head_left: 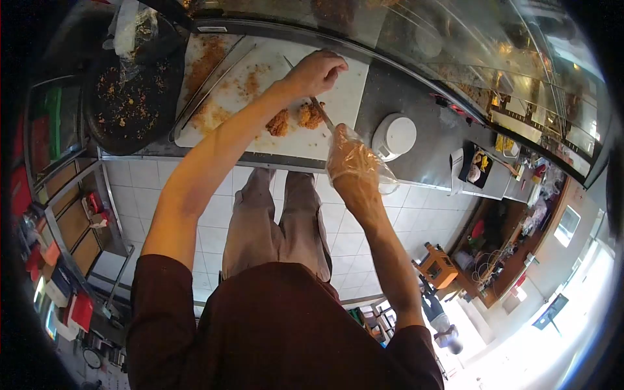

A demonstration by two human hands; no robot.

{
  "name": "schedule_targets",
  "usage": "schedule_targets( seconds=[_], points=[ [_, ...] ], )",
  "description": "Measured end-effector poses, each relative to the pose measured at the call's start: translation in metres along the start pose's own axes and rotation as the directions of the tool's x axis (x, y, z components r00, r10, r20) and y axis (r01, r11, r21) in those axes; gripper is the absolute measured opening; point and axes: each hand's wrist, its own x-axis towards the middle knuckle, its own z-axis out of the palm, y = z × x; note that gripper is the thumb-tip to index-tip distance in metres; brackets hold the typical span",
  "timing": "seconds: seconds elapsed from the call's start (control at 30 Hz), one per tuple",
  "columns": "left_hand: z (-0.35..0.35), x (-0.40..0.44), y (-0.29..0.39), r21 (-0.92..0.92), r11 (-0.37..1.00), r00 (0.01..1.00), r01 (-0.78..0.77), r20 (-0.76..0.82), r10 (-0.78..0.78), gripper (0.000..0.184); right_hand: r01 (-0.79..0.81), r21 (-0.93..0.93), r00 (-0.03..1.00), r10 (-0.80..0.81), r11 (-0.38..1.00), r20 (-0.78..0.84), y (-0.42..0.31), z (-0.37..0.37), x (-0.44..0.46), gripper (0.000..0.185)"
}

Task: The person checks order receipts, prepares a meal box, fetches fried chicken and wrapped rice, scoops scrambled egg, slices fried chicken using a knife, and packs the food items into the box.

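Note:
My right hand [354, 166], covered by a clear plastic glove, grips a knife [322, 112] by its handle end. The blade slants up and left across the white cutting board [302, 148]. Over the blade lies my bare left hand [315, 73], its fingers curled in; whether it presses on the blade I cannot tell. Just below are two pieces of browned, crusty fried food, which look like fried chicken: one piece [310, 116] beside the blade, the other piece [277, 123] near my left forearm. Crumbs and orange-brown stains mark the board.
Long metal tongs [211, 88] rest on the board's left part. A dark round pan [130, 107] with crumbs stands further left. To the right is a white round-topped device [395, 136], like a kitchen scale. A glass display case [455, 52] borders the counter's far side.

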Motion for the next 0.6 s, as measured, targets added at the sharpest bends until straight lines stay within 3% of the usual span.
schedule_targets(
  seconds=[0.07, 0.17, 0.27, 0.3, 0.4, 0.5, 0.6],
  points=[
    [0.007, -0.001, -0.001, 0.026, 0.999, 0.999, 0.019, -0.034, -0.018, 0.019, -0.019, -0.017, 0.999, 0.020, 1.000, 0.042, 0.001, 0.003, 0.012, 0.038],
    [0.013, -0.011, -0.008, 0.131, 0.987, 0.992, -0.090, -0.079, 0.101, 0.022, -0.049, -0.010, 0.996, 0.050, 0.999, 0.074, -0.010, 0.023, 0.031, 0.039],
    [0.013, -0.012, -0.011, 0.314, 0.945, 0.993, -0.096, -0.034, 0.112, 0.025, -0.080, 0.016, 0.995, 0.079, 0.997, 0.064, -0.023, 0.038, 0.050, 0.039],
    [0.015, -0.010, -0.010, 0.315, 0.938, 0.981, -0.146, -0.077, 0.179, 0.025, -0.078, 0.012, 0.995, 0.077, 0.997, 0.058, -0.025, 0.037, 0.053, 0.039],
    [0.012, -0.005, -0.013, 0.209, 0.977, 0.999, 0.045, -0.017, -0.042, 0.025, -0.022, 0.011, 0.998, 0.021, 1.000, 0.066, -0.026, 0.003, 0.041, 0.039],
    [0.006, -0.004, -0.011, -0.078, 0.995, 0.998, 0.061, 0.001, -0.061, 0.025, -0.049, 0.009, 0.993, 0.048, 0.999, 0.106, -0.020, 0.007, 0.017, 0.039],
    [0.005, -0.016, -0.007, 0.077, 0.996, 0.999, -0.040, 0.009, 0.039, 0.025, -0.118, 0.060, 0.991, 0.114, 0.991, 0.067, -0.026, 0.061, 0.026, 0.041]
  ],
)
